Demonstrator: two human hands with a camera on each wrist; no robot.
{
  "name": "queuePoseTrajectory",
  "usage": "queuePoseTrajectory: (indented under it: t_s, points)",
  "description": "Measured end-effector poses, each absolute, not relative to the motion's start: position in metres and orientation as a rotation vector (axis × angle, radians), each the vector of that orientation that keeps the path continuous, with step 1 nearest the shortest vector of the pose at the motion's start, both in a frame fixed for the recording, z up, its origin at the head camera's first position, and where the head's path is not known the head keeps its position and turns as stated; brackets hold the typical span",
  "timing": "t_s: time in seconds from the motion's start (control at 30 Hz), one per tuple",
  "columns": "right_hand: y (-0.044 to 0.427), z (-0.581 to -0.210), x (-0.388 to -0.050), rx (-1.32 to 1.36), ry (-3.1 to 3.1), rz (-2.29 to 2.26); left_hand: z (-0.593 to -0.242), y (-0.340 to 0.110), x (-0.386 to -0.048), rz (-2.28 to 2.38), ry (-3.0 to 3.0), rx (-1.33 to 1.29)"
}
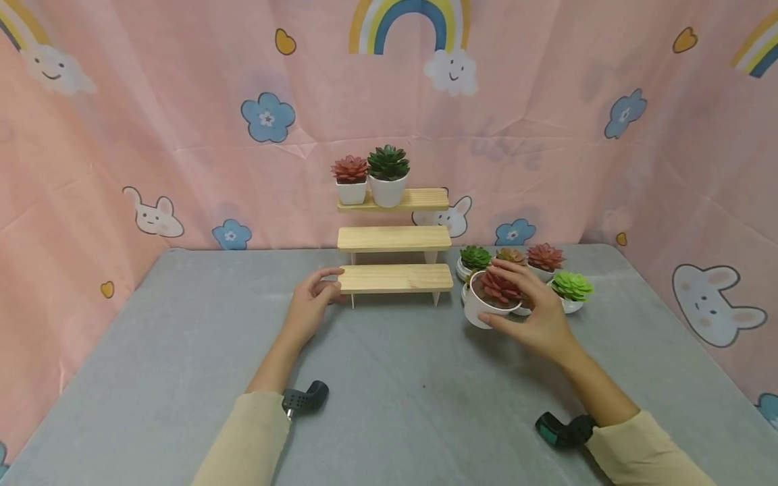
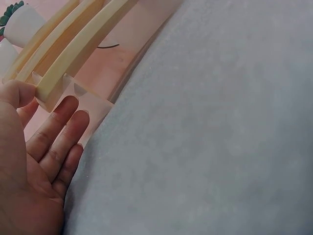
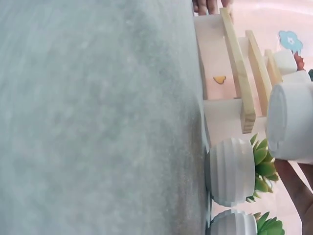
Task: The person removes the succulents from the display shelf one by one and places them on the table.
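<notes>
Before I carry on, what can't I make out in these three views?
- Head: the full count of table plants; the held pot and right hand cover some.
- Head: what the dark speck is; too small.
- Left wrist: most of the red plant on the shelf, cut off by the left edge.
- Right wrist: the held plant, beyond the right edge.
- Right wrist: most of the left hand, cut off by the top edge.

Pink cloth backdrop (image 1: pixel 182 121), printed rainbows (image 1: pixel 410 7), blue flowers (image 1: pixel 267 118), white rabbits (image 1: pixel 708 307), grey table (image 1: pixel 419 418)
</notes>
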State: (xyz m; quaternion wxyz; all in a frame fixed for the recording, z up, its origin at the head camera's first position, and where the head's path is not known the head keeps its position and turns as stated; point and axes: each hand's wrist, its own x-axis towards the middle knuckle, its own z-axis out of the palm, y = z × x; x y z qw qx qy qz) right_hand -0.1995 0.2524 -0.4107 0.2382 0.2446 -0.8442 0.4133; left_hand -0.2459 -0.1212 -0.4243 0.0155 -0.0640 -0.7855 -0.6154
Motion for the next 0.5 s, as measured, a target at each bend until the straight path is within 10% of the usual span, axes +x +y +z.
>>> queuePoseTrajectory:
  t_s: [0.5]
  points:
    - [0.255, -0.421, -0.199, 0.675, -2.362, 1.107, -0.432, -0.122, -0.25, -1.92, -2.428, -0.201]
